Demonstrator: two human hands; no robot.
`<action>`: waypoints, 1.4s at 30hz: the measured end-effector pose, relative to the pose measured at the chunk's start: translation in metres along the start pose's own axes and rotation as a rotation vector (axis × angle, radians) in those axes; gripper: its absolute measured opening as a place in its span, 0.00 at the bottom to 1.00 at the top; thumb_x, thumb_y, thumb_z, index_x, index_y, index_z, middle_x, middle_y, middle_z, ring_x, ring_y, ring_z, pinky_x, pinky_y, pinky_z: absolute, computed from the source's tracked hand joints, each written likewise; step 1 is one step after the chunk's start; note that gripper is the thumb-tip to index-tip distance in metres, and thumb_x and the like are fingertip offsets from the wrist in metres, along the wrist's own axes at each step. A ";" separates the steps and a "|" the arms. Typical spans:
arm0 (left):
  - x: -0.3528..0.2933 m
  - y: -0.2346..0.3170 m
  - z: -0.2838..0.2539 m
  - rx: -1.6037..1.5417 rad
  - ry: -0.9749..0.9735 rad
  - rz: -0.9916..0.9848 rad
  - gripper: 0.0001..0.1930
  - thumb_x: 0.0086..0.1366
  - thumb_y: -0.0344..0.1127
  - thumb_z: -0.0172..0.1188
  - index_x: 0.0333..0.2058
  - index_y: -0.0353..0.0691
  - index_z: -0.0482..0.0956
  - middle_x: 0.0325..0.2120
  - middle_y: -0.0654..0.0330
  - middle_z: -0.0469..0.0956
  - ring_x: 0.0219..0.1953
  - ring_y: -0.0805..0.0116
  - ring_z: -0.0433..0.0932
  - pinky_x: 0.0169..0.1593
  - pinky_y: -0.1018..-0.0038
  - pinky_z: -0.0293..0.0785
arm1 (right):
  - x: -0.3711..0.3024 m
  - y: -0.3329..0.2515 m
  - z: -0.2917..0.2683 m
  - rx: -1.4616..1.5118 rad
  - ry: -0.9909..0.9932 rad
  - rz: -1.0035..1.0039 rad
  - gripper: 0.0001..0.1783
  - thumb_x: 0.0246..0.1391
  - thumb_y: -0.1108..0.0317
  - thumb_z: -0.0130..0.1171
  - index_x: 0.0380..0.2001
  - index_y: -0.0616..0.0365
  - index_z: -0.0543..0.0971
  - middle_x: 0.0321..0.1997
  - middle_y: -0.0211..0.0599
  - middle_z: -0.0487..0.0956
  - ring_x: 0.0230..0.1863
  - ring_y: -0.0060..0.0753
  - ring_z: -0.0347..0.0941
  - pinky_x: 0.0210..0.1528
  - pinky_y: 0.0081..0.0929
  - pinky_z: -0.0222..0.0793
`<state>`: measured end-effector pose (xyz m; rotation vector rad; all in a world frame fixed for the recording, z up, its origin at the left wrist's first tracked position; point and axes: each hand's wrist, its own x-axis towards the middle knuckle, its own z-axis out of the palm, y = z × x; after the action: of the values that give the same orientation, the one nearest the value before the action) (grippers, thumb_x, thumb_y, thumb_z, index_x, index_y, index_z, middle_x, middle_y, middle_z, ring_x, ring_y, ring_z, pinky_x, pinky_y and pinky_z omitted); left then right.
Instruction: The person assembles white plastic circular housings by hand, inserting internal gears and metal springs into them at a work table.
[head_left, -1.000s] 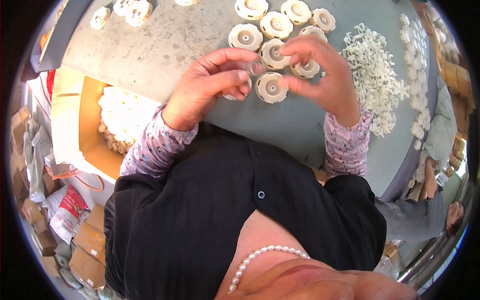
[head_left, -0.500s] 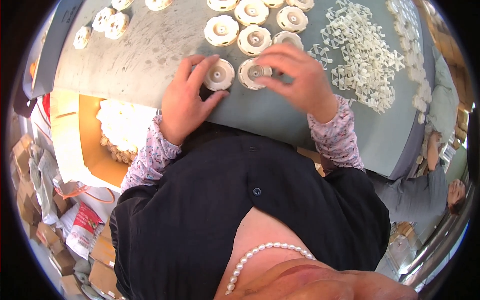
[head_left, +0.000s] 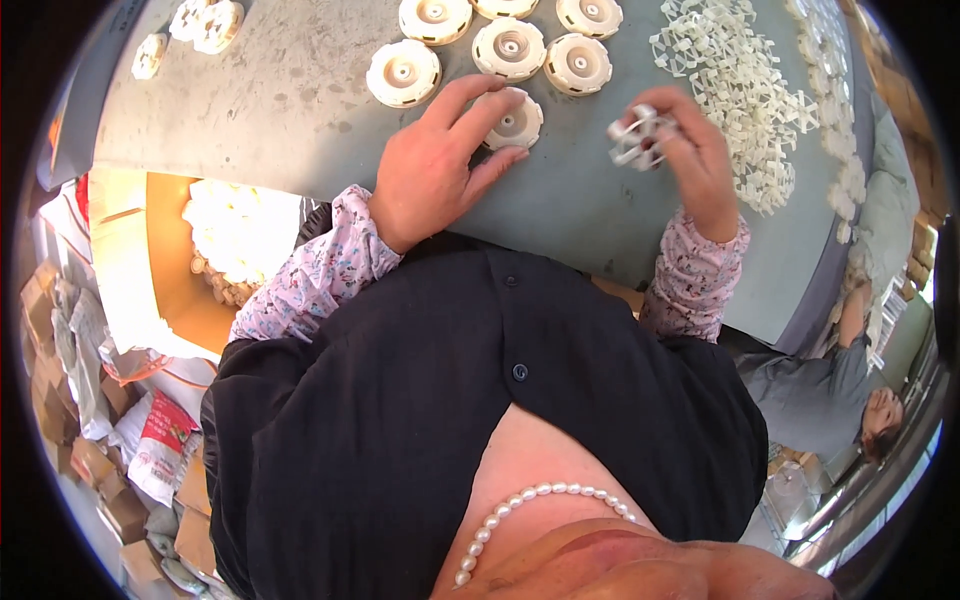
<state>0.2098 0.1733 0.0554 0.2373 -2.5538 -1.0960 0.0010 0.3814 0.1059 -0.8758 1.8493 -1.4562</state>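
"While fingers of the right hand [head_left: 695, 155] pinch a blurred white clip [head_left: 632, 140], what's the left hand [head_left: 430, 165] doing?"
"Fingers parted over a cream disc [head_left: 518, 124] on the desk [head_left: 300, 110]; can't tell from here if gripping."
"Around them?"
"More discs [head_left: 508, 50] just beyond, clip pile [head_left: 740, 90] at right."

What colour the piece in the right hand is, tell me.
The piece in the right hand is white; see the head view.
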 end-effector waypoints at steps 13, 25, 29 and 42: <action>-0.011 0.005 -0.006 -0.156 -0.085 -0.066 0.30 0.59 0.34 0.75 0.61 0.45 0.78 0.59 0.59 0.77 0.33 0.70 0.81 0.37 0.75 0.79 | 0.000 0.004 0.014 -0.586 -0.297 -0.046 0.33 0.44 0.72 0.76 0.58 0.52 0.80 0.57 0.31 0.76 0.32 0.25 0.72 0.36 0.24 0.72; -0.019 0.008 -0.007 -0.513 -0.039 -0.273 0.26 0.65 0.34 0.71 0.59 0.35 0.76 0.53 0.54 0.76 0.30 0.69 0.81 0.37 0.74 0.78 | -0.002 -0.005 0.061 -0.481 -0.237 -0.346 0.31 0.47 0.68 0.77 0.57 0.54 0.82 0.54 0.34 0.80 0.46 0.35 0.81 0.45 0.30 0.81; -0.018 0.006 -0.006 -0.428 -0.019 -0.223 0.24 0.66 0.31 0.69 0.60 0.36 0.76 0.53 0.54 0.76 0.31 0.68 0.81 0.36 0.73 0.79 | 0.001 0.003 0.072 -0.556 -0.248 -0.389 0.31 0.49 0.67 0.76 0.58 0.55 0.81 0.55 0.35 0.79 0.50 0.39 0.80 0.50 0.32 0.80; -0.024 0.014 -0.015 -0.457 -0.130 -0.269 0.27 0.63 0.29 0.72 0.61 0.41 0.77 0.49 0.59 0.79 0.28 0.74 0.78 0.33 0.76 0.76 | 0.004 -0.001 0.021 -0.694 -0.171 -0.244 0.31 0.47 0.59 0.78 0.54 0.56 0.83 0.56 0.36 0.79 0.53 0.46 0.79 0.54 0.36 0.77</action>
<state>0.2372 0.1797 0.0696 0.4069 -2.3371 -1.8100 0.0156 0.3656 0.1019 -1.5435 2.1954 -0.8087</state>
